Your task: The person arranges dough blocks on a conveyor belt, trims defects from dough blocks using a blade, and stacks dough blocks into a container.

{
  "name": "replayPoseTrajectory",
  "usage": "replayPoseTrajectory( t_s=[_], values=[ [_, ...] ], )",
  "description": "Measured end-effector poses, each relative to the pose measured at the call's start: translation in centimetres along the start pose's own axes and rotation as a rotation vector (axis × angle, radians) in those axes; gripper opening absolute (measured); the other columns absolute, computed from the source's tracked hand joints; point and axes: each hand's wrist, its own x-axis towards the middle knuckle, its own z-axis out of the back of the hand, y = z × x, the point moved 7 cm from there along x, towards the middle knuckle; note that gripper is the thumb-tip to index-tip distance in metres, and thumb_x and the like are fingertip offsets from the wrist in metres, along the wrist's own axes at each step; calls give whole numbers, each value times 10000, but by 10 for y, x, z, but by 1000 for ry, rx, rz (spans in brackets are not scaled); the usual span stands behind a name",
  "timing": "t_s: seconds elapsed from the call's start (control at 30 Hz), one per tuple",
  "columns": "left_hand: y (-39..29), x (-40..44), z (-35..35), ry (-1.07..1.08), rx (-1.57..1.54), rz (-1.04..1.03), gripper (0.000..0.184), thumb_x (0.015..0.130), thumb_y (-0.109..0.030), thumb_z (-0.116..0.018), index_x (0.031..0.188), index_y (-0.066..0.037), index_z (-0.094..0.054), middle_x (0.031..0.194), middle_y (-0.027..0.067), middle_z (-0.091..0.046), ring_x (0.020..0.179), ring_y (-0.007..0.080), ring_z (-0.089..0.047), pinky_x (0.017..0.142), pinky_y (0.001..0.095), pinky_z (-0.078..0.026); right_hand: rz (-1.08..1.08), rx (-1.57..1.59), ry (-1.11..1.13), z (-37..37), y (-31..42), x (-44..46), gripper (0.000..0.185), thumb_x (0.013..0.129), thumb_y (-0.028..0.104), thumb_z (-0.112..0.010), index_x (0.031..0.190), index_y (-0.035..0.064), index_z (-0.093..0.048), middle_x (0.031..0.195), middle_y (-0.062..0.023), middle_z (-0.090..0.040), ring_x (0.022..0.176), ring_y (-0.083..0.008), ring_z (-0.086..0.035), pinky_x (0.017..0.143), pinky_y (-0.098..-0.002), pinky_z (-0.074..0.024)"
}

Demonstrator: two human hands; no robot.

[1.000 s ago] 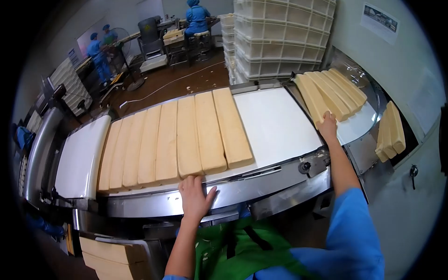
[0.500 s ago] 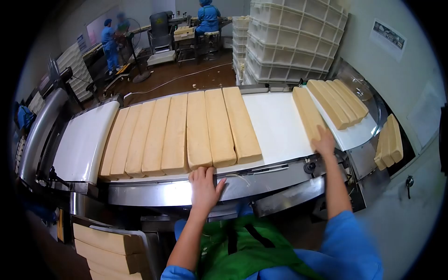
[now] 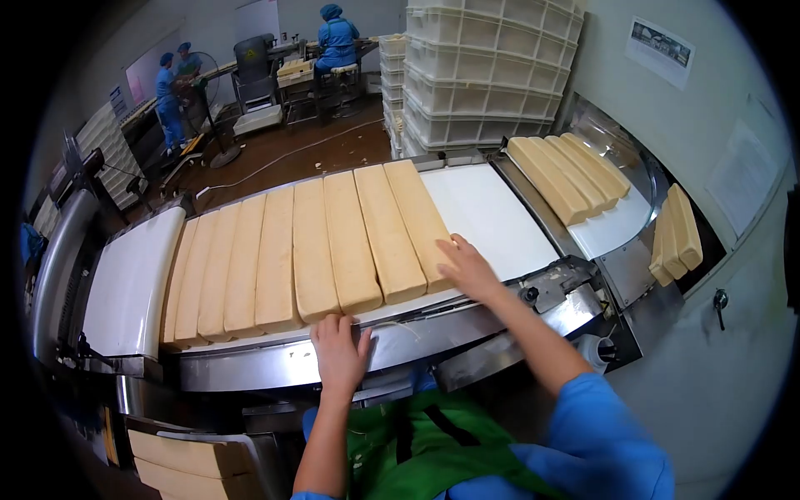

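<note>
Several long pale-yellow blocks lie side by side on a white belt [image 3: 492,218]. At the right end of this row, my right hand [image 3: 468,268] rests its fingertips against the side of the last block [image 3: 415,223], fingers apart. My left hand [image 3: 339,354] is at the near metal edge, its fingertips touching the lower ends of the middle blocks [image 3: 312,250], thumb spread. Neither hand is wrapped round a block. More blocks [image 3: 567,177] lie on the curved white surface at the right.
Stacked white crates [image 3: 492,71] stand behind the belt. A few blocks [image 3: 677,235] sit at the far right. More blocks [image 3: 187,467] are stacked low at the left. A machine roller [image 3: 62,275] is at the left end. People in blue work in the background.
My right hand has moved left from the curved section with one block, which now lies against the row's right end. My left hand has stayed at the near edge. The head view has shifted slightly.
</note>
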Motion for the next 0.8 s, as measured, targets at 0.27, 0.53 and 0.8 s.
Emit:
replayPoseTrajectory(
  t_s=[0.27,0.53,0.8],
  values=[
    [2,2,0,-32,-12,28,258,832,-232,-671,998,-46,-603,964,129,-531,994,331,-486,937,444,-347,-626,-647,-371,163,-253,-16,762,754,266,-739,1386,27,-385,1373,-191,-449,1317,-391,-358,1068,-503,-325],
    [4,0,-1,-53,-20,27,233,840,-236,-665,980,-55,-622,954,125,-537,982,327,-494,929,438,-352,-393,-512,-462,152,-236,-32,424,725,227,-715,1047,80,-482,1015,-181,-507,1055,-377,-501,851,-507,-442],
    [4,0,1,-44,-38,18,225,834,-236,-667,970,-59,-633,949,118,-552,977,307,-507,934,436,-353,-508,135,-560,170,-296,-83,342,861,278,-548,1095,41,-474,882,-261,-641,887,-401,-632,769,-479,-465]
  ],
)
